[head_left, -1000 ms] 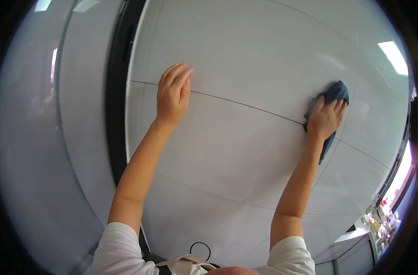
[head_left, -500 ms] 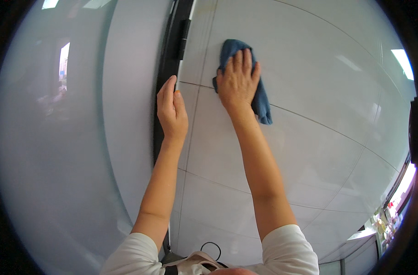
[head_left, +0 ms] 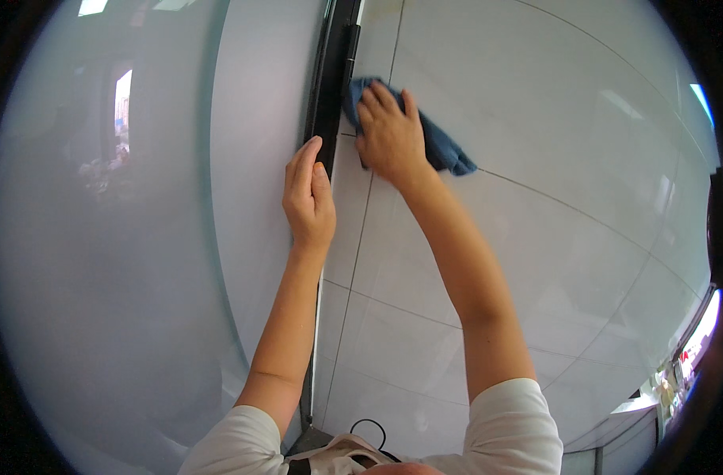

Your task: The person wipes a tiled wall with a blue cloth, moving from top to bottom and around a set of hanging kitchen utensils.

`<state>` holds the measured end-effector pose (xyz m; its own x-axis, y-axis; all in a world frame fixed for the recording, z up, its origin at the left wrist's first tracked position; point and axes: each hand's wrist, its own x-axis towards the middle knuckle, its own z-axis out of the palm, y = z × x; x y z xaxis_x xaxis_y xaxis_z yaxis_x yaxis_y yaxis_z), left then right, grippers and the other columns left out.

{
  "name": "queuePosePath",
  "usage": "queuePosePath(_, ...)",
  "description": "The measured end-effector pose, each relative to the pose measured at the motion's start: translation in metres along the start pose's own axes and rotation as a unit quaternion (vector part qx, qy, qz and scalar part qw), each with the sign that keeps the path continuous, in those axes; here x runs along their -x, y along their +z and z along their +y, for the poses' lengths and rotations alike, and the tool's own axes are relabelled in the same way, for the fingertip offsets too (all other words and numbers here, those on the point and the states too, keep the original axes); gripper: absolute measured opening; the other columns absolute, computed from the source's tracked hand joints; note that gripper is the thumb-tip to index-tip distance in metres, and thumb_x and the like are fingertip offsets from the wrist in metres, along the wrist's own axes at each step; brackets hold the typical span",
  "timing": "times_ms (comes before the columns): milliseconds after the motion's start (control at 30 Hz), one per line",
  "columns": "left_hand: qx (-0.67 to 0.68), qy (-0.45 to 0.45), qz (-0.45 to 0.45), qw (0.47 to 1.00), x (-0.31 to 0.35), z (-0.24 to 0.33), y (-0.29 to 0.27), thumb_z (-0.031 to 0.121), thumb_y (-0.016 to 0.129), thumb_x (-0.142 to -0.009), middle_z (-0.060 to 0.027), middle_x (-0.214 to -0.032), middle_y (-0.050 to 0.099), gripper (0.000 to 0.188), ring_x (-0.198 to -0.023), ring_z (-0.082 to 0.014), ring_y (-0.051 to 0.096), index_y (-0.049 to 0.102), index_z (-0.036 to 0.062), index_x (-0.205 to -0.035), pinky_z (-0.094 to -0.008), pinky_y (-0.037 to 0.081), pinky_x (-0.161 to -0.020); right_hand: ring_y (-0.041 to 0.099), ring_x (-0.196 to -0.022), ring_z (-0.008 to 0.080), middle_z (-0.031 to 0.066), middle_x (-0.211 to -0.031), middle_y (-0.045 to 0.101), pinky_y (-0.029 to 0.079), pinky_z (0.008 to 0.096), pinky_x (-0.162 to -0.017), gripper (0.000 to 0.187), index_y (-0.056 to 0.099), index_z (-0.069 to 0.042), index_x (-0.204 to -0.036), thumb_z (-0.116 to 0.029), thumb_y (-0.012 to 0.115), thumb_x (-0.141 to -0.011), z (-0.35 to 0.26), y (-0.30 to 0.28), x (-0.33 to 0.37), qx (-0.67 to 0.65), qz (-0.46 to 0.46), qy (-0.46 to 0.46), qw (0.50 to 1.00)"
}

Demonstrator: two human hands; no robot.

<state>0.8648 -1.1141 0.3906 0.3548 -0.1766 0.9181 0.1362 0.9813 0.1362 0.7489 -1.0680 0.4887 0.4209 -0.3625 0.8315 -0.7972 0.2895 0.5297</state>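
My right hand (head_left: 391, 142) presses a blue cloth (head_left: 449, 150) against the glossy white tiled wall (head_left: 488, 237). Its fingers bend over the cloth's upper left end, right beside a dark vertical frame (head_left: 327, 95). The cloth's other end trails down to the right across a tile joint. Lower and to the left, my left hand (head_left: 310, 198) holds nothing that I can see. Its fingers are stretched out and its edge lies along the dark frame; what its palm touches is hidden.
A shiny pale panel (head_left: 140, 277) fills the left side, with window and light reflections on it. A black hinge (head_left: 352, 49) sits on the frame above the cloth. At the lower right are a bright window (head_left: 700, 332) and small colourful items (head_left: 669, 388).
My right hand has slid the cloth left across the tiles up to the dark frame, and the cloth now lies more slanted. My left hand stays by the frame while the view shifts slightly.
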Motion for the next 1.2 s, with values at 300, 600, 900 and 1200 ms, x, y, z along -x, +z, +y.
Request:
queuePosePath(300,0.009,-0.017,-0.017,1.0,0.004,0.007,-0.002,0.011,0.041,-0.095,-0.0138,-0.116,0.058,0.029,-0.107,-0.026,0.055,0.054,0.0005,-0.119,-0.0339,0.042,-0.092,0.033,-0.129,0.0169,0.0017,-0.128,0.051,0.021,0.0486,-0.107,0.037,0.057,-0.01,-0.107,-0.025,0.062,-0.073,0.023,-0.004,-0.011,0.028,-0.021,-0.045,0.998)
queuePosePath(600,-0.008,0.029,0.002,1.0,0.009,0.002,0.0,0.005,0.043,-0.092,-0.0142,-0.117,0.058,0.029,-0.109,-0.0273,0.054,0.055,0.0001,-0.118,-0.0353,0.042,-0.093,0.031,-0.132,0.0189,0.0022,-0.13,0.05,0.021,0.0497,-0.108,0.038,0.055,-0.011,-0.114,-0.026,0.059,-0.079,0.055,-0.014,-0.056,0.088,-0.018,-0.059,0.994)
queuePosePath(900,-0.005,0.018,0.01,1.0,0.0,0.003,0.001,0.007,0.042,-0.092,-0.0148,-0.117,0.058,0.029,-0.108,-0.0289,0.054,0.054,-0.0003,-0.117,-0.0363,0.042,-0.093,0.038,-0.125,0.0191,0.0027,-0.126,0.053,0.026,0.0438,-0.104,0.036,0.057,-0.009,-0.11,-0.023,0.056,-0.077,0.039,-0.02,-0.035,0.081,-0.072,-0.145,0.983)
queuePosePath(1200,-0.018,0.032,-0.036,0.999,0.003,0.007,0.001,0.006,0.044,-0.091,-0.0163,-0.118,0.056,0.029,-0.11,-0.0304,0.053,0.054,-0.0009,-0.117,-0.0369,0.042,-0.093,0.039,-0.125,0.0204,0.0036,-0.124,0.055,0.024,0.0457,-0.107,0.033,0.057,-0.011,-0.109,-0.018,0.057,-0.077,0.058,-0.025,-0.058,0.085,-0.034,-0.099,0.991)
